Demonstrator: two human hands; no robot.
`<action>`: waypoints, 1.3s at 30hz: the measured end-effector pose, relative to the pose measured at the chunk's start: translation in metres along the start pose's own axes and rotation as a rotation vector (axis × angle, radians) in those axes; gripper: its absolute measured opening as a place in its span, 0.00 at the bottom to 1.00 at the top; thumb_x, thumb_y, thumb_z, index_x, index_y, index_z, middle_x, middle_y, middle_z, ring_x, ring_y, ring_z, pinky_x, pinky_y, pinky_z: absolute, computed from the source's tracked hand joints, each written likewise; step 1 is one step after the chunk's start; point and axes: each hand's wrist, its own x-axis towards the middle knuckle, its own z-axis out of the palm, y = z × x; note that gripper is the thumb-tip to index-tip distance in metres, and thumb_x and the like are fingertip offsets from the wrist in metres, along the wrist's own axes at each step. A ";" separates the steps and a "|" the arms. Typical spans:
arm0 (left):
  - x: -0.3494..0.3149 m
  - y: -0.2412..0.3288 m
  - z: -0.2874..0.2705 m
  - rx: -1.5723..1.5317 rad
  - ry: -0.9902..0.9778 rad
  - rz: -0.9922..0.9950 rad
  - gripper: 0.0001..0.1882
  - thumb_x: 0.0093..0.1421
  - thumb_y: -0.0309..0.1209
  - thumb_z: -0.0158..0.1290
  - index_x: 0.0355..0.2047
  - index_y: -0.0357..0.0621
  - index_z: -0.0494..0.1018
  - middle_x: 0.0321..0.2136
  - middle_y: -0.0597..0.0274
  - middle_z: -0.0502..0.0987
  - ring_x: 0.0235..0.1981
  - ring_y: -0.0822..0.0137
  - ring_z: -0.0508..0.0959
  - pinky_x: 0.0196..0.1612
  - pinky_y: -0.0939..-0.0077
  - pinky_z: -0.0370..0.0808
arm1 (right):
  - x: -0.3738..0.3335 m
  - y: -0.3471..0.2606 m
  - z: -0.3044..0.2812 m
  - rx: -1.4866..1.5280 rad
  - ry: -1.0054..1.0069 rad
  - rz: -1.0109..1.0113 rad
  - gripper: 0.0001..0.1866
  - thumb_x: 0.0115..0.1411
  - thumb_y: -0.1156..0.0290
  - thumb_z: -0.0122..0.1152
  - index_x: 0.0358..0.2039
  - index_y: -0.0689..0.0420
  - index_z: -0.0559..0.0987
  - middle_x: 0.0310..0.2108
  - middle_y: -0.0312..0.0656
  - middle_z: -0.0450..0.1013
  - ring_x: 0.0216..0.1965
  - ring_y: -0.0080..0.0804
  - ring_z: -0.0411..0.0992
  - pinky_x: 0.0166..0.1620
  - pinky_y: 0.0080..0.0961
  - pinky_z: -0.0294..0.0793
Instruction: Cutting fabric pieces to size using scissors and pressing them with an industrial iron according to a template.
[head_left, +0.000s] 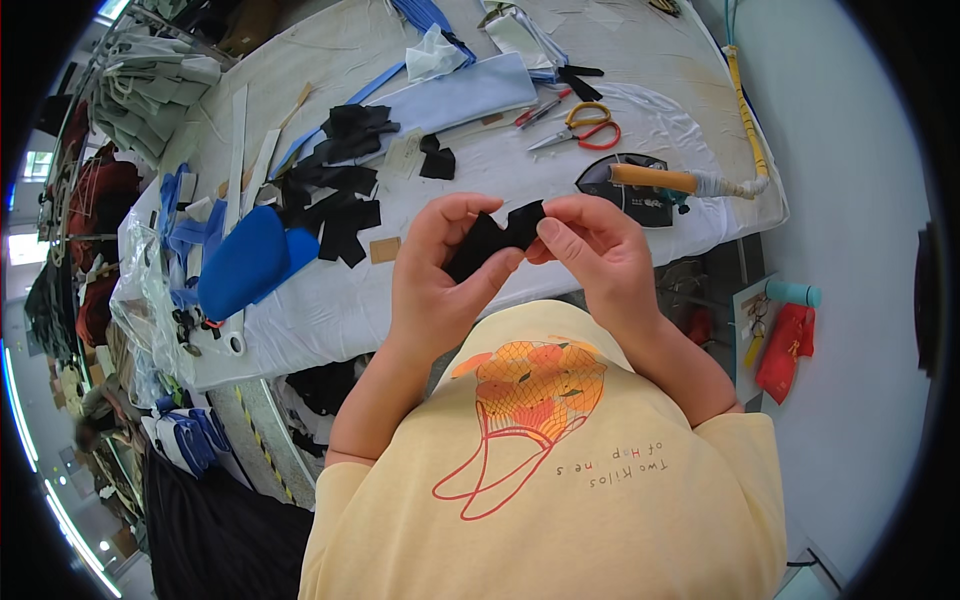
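Observation:
Between my two hands, above the near edge of the table, is a small piece of black fabric (pixel 487 243). My left hand (pixel 432 262) is closed on its left part, the thumb pressed along the lower edge. With thumb and fingers my right hand (pixel 590 245) pinches the upper right corner. A notch or fold shows in the top edge of the piece. Further black fabric pieces (pixel 345 215) lie in a loose pile to the left, and a smaller black piece (pixel 437 160) lies beyond my hands.
An iron (pixel 640 190) with a tan handle stands at right, near red-and-yellow scissors (pixel 583 130). Folded light-blue fabric (pixel 460 95) lies at the back. At left are a blue pad (pixel 250 265) and a white ruler (pixel 237 150) on the cloth-covered table (pixel 330 330).

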 end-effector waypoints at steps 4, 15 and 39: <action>0.006 0.003 -0.001 0.232 0.036 0.240 0.20 0.56 0.20 0.61 0.48 0.39 0.69 0.37 0.62 0.75 0.38 0.74 0.76 0.42 0.81 0.73 | 0.002 -0.001 0.002 -0.355 0.032 -0.195 0.07 0.60 0.78 0.62 0.39 0.64 0.78 0.34 0.40 0.75 0.33 0.24 0.77 0.38 0.21 0.79; 0.009 0.005 -0.002 -0.006 0.071 0.109 0.08 0.56 0.17 0.59 0.36 0.39 0.75 0.34 0.63 0.76 0.34 0.75 0.77 0.39 0.82 0.74 | 0.003 -0.012 0.008 -0.274 -0.043 -0.065 0.06 0.59 0.77 0.62 0.36 0.64 0.77 0.33 0.39 0.75 0.34 0.22 0.75 0.37 0.19 0.78; 0.003 0.007 -0.004 -0.201 -0.057 -0.089 0.09 0.65 0.28 0.53 0.43 0.38 0.73 0.40 0.63 0.77 0.38 0.76 0.74 0.43 0.82 0.70 | -0.002 -0.011 -0.002 -0.122 0.020 -0.068 0.06 0.63 0.73 0.62 0.36 0.62 0.79 0.30 0.35 0.76 0.30 0.17 0.75 0.35 0.15 0.77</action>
